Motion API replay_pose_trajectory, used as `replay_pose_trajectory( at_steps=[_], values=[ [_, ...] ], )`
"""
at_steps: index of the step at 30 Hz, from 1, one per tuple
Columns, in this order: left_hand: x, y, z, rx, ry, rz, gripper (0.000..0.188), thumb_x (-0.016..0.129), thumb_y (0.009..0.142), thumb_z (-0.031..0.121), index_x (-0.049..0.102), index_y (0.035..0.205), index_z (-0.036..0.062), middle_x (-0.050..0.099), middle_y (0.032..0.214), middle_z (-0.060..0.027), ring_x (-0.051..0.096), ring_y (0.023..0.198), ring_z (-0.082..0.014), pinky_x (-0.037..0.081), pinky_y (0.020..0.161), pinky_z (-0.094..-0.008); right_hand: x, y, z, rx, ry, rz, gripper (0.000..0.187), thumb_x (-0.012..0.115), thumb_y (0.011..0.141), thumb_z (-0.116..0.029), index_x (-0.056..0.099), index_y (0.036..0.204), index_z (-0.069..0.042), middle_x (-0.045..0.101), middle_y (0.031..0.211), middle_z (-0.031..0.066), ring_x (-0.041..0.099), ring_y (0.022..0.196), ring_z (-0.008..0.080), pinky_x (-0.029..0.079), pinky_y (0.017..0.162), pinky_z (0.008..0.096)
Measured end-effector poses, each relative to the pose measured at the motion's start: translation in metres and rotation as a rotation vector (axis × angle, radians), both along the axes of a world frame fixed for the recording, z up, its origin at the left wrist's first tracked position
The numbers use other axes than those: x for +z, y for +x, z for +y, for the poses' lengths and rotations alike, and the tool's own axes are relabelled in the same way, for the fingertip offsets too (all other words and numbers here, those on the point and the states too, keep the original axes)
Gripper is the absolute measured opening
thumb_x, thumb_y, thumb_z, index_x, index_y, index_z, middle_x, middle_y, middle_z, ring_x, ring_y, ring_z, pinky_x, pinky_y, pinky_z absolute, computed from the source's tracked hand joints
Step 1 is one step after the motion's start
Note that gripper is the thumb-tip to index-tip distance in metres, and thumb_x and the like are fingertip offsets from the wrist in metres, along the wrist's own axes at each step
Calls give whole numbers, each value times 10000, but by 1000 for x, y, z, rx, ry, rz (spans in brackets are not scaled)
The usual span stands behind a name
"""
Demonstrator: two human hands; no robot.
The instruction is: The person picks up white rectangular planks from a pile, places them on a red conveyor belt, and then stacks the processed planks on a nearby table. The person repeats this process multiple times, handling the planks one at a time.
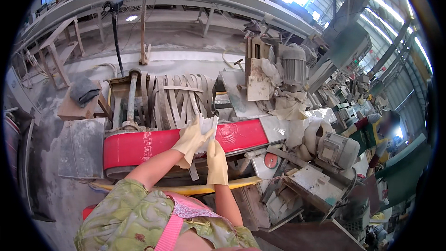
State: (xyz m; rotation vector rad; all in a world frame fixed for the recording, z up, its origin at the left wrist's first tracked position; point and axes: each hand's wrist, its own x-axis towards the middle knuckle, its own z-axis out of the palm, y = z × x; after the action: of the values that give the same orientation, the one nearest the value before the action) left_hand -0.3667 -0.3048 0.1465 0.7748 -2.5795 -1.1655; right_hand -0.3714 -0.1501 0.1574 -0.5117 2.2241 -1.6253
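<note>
Right at the centre of the frame, a pale, straight-edged piece (207, 128) stands tilted over a red belt (144, 147), between two hands in cream gloves. The left hand (189, 140) lies against its left side, thumb stretched toward the right; its other fingers are partly hidden, so I cannot tell whether they close on it. The right hand (216, 161) grips the piece near its lower right end. Below the belt runs a curved yellow bar (237, 184). Looped strips (174, 97) hang just above the belt, left of centre. A ribbed grey motor (294, 65) stands in the upper right, with dark cloth (83, 90) at left on a wooden box (69, 108). Another person (371, 128) is at the right edge.
</note>
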Motion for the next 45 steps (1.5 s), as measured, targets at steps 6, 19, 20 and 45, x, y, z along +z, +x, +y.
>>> replay_pose_trajectory(
  at_steps=[6, 19, 20, 45],
  values=[
    [30, -13, 33, 62, -100, -101, 1204, 814, 747, 527, 182, 1592, -54, 442, 1465, -361, 528, 1328, -432, 518, 1025, -450, -33, 9, -4, 27, -42, -99, 568, 603, 1025, -259, 449, 1464, 67, 644, 1324, 213, 597, 1243, 229, 482, 1001, 361],
    [44, 31, -60, -908, -388, -134, 1091, 801, 700, 295, 253, 1610, 44, 476, 1457, -281, 583, 1239, -459, 517, 1026, -500, -49, 72, -55, 342, -3, 42, 608, 534, 1024, -431, 499, 1320, 99, 648, 1128, 350, 622, 1131, 414, 467, 981, 445],
    [46, 40, -71, -1055, -419, -102, 1087, 804, 688, 274, 268, 1605, 44, 491, 1444, -268, 590, 1229, -449, 520, 1020, -500, -41, 82, -59, 397, 60, 59, 657, 530, 1014, -463, 498, 1328, 112, 636, 1163, 393, 615, 1184, 484, 466, 983, 470],
    [-28, 144, -51, 74, 554, 507, 789, 600, 1036, 398, 255, 1610, -19, 678, 1207, -110, 615, 1124, -169, 345, 1165, -371, -31, 13, -48, 114, -490, -471, 720, 486, 1093, -462, 298, 1605, 8, 322, 1657, 148, 270, 1538, 233, 192, 1252, 376]
  ],
)
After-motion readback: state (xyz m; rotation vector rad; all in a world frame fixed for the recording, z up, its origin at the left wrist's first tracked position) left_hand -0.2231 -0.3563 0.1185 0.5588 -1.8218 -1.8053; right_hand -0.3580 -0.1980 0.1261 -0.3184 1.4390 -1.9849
